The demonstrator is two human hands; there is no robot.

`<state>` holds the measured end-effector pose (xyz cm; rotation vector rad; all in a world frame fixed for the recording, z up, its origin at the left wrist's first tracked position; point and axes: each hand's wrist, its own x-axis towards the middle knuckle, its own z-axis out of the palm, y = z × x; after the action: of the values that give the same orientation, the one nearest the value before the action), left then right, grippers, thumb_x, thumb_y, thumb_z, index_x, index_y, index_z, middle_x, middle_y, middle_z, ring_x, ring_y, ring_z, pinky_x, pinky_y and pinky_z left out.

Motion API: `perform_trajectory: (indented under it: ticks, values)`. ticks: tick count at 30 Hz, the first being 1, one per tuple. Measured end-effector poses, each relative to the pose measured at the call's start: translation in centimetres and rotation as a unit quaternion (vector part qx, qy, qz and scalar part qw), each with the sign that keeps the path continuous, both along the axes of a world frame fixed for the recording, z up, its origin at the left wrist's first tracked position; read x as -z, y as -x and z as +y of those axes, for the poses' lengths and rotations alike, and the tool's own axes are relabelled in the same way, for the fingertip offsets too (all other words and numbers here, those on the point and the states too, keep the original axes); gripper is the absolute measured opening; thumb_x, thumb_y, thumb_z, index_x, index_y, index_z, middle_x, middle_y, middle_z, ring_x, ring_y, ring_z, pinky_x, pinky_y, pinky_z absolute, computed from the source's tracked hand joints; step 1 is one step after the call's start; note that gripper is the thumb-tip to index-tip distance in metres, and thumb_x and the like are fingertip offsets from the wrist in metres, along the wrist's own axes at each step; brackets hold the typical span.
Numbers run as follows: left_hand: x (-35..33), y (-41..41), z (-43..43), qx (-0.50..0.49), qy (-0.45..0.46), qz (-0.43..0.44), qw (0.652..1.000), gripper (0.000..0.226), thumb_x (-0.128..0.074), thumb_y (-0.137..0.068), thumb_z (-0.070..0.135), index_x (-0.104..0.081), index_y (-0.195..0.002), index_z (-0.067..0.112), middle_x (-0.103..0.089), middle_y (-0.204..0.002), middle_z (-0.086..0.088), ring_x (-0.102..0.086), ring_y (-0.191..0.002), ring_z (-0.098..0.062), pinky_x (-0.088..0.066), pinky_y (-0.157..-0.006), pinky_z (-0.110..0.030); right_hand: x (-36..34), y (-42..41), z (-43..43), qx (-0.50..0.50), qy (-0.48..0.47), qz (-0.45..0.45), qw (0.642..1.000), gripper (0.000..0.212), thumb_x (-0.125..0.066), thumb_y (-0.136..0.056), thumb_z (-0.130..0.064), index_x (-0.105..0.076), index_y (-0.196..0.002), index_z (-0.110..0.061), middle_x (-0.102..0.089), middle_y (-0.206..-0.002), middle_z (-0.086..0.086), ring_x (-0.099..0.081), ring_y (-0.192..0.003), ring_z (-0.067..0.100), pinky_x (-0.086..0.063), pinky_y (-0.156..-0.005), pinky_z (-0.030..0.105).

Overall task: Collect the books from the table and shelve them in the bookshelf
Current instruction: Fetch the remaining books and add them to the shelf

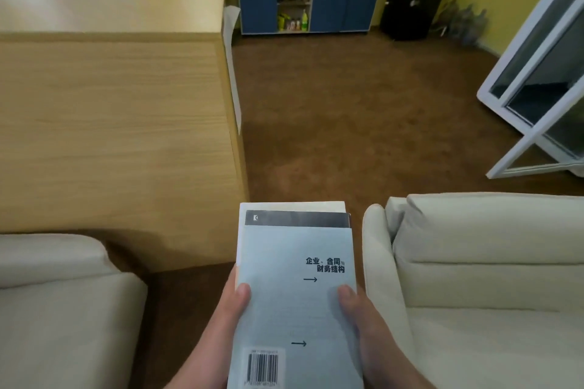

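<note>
In the head view, a stack of books (295,287) is held flat in front of the body, low in the middle of the picture, over the brown floor (363,123). The left hand (227,322) is closed on the stack's left edge, thumb laid across the top cover and the fingers hidden beneath. The right hand (366,325) grips the right edge in the same way, thumb on top. Both forearms are seen rising from the bottom edge, converging on the stack. The top book is pale grey-blue with dark Chinese lettering, two arrows and a barcode at the near left corner; a dark cover and a white one show past its far edge. The table (110,123), light wood, lies to the left, its right edge just beyond the stack's far left corner. Cream sofas are seen at the left (57,309) and right (474,278). A blue cabinet (331,0) carrying two microwaves stands against the far yellow wall.
</note>
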<state>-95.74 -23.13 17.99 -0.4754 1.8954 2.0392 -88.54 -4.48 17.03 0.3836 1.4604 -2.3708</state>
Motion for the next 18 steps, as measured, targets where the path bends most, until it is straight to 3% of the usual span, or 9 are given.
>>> perform_trajectory:
  ticks: [2, 3, 5, 7, 9, 12, 13, 15, 18]
  values:
    - [0.5, 4.5, 0.4, -0.012, 0.004, 0.014, 1.0, 0.074, -0.078, -0.048, 0.043, -0.057, -0.105, 0.0, -0.062, -0.072, 0.006, -0.061, -0.062, 0.011, -0.043, -0.053, -0.001, -0.3, 4.2, 0.0, 0.003, -0.002, -0.004, 1.0, 0.111, -0.094, -0.042, -0.06, -0.056, -0.135, -0.013, -0.072, -0.121, 0.017, -0.071, -0.109, 0.037, -0.059, -0.085, 0.049]
    - [1.2, 6.8, 0.4, -0.016, 0.011, 0.009, 1.0, 0.076, -0.077, -0.067, 0.046, -0.054, -0.116, -0.007, -0.063, -0.081, -0.002, -0.059, -0.059, 0.012, -0.041, -0.053, 0.001, -0.5, 6.3, -0.1, 0.009, 0.002, -0.007, 1.0, 0.108, -0.093, -0.046, -0.057, -0.055, -0.137, -0.012, -0.072, -0.122, 0.018, -0.07, -0.11, 0.038, -0.059, -0.085, 0.049]
    - [3.7, 10.3, -0.8, 0.026, 0.001, 0.019, 0.999, 0.042, -0.042, -0.102, 0.009, -0.038, -0.134, -0.019, -0.048, -0.106, -0.017, -0.056, -0.048, 0.014, -0.04, -0.053, 0.002, -0.8, 10.3, 0.2, 0.021, 0.008, -0.007, 1.0, 0.111, -0.094, -0.045, -0.056, -0.054, -0.138, -0.011, -0.071, -0.123, 0.019, -0.07, -0.111, 0.039, -0.06, -0.086, 0.049]
    - [5.3, 13.9, -1.6, 0.018, -0.09, -0.013, 0.996, 0.039, -0.027, -0.1, -0.008, -0.035, -0.137, -0.02, -0.046, -0.117, -0.019, -0.048, -0.047, 0.028, -0.041, -0.056, 0.001, -1.1, 14.0, 0.6, 0.034, 0.0, -0.006, 0.999, 0.117, -0.096, -0.04, -0.057, -0.054, -0.138, -0.01, -0.07, -0.125, 0.02, -0.068, -0.114, 0.04, -0.056, -0.095, 0.054]
    - [6.5, 16.9, -1.7, -0.018, -0.157, -0.022, 0.987, 0.038, -0.026, -0.099, -0.01, -0.038, -0.133, -0.024, -0.052, -0.103, -0.013, -0.047, -0.048, 0.03, -0.042, -0.058, -0.001, -1.4, 17.1, 1.2, 0.048, -0.003, -0.003, 0.999, 0.116, -0.095, -0.043, -0.059, -0.053, -0.139, -0.009, -0.068, -0.127, 0.022, -0.066, -0.116, 0.043, -0.051, -0.1, 0.059]
    - [3.2, 21.6, 1.7, 0.092, -0.035, 0.02, 0.995, 0.031, -0.023, -0.097, -0.016, -0.047, -0.115, -0.024, -0.056, -0.084, -0.017, -0.047, -0.037, 0.022, -0.043, -0.054, -0.002, -2.0, 21.1, 2.6, 0.068, 0.007, 0.001, 0.998, 0.113, -0.093, -0.047, -0.058, -0.053, -0.139, -0.007, -0.067, -0.129, 0.024, -0.065, -0.117, 0.044, -0.051, -0.1, 0.06]
    - [2.1, 23.5, 3.2, 0.106, -0.003, 0.03, 0.994, 0.034, -0.022, -0.097, -0.017, -0.044, -0.122, -0.024, -0.053, -0.08, -0.011, -0.047, -0.036, 0.022, -0.042, -0.054, -0.002, -2.0, 22.4, 3.2, 0.072, 0.009, 0.0, 0.997, 0.113, -0.094, -0.046, -0.058, -0.053, -0.138, -0.006, -0.067, -0.128, 0.024, -0.065, -0.116, 0.044, -0.052, -0.098, 0.058]
    - [0.4, 26.3, 5.0, 0.122, -0.032, 0.043, 0.991, 0.04, -0.021, -0.097, -0.016, -0.046, -0.125, -0.004, -0.043, -0.078, 0.004, -0.048, -0.036, 0.022, -0.042, -0.051, -0.001, -2.1, 25.2, 4.7, 0.078, 0.006, 0.002, 0.997, 0.113, -0.094, -0.045, -0.059, -0.055, -0.136, -0.006, -0.068, -0.126, 0.024, -0.067, -0.114, 0.043, -0.056, -0.093, 0.055]
    - [-0.6, 30.4, 7.1, 0.179, -0.122, 0.039, 0.975, 0.04, -0.026, -0.099, -0.01, -0.048, -0.082, 0.019, -0.05, -0.071, 0.0, -0.059, -0.044, 0.011, -0.042, -0.046, -0.003, -1.6, 29.9, 7.3, 0.083, 0.002, 0.009, 0.997, 0.11, -0.093, -0.048, -0.059, -0.055, -0.135, -0.004, -0.067, -0.126, 0.026, -0.066, -0.114, 0.045, -0.056, -0.093, 0.057]
